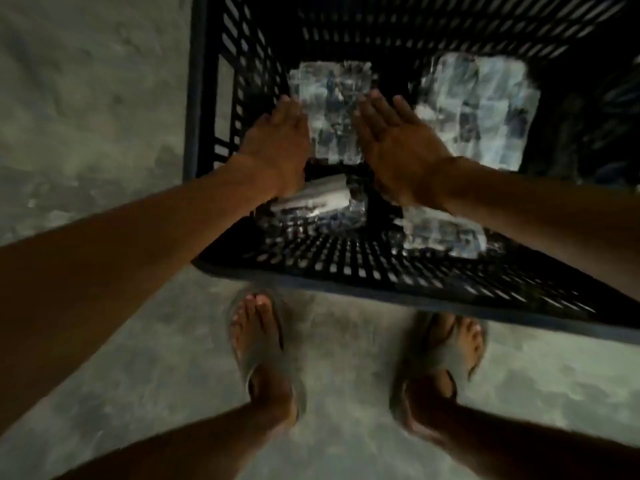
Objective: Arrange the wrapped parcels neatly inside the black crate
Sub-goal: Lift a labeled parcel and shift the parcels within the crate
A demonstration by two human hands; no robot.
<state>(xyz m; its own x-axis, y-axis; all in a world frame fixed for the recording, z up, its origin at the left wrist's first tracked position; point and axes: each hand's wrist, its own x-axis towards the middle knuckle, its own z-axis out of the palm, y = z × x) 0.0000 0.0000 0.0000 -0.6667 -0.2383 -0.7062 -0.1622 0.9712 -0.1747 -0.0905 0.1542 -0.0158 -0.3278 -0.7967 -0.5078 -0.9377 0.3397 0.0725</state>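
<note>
A black perforated crate [346, 268] stands on the floor in front of me, seen from above. Several parcels wrapped in clear shiny plastic lie on its bottom. One parcel [332, 109] sits at the back left, a larger one [485, 109] at the back right, and two more lie near the front wall [318, 202] [446, 230]. My left hand [277, 143] and my right hand [394, 143] reach into the crate on either side of the back left parcel, palms facing it, fingers straight. Whether they touch it is unclear in the blur.
The crate rests on a mottled grey concrete floor [86, 116]. My two feet in sandals [263, 351] [443, 362] stand just in front of the crate's near wall. The right part of the crate is dark.
</note>
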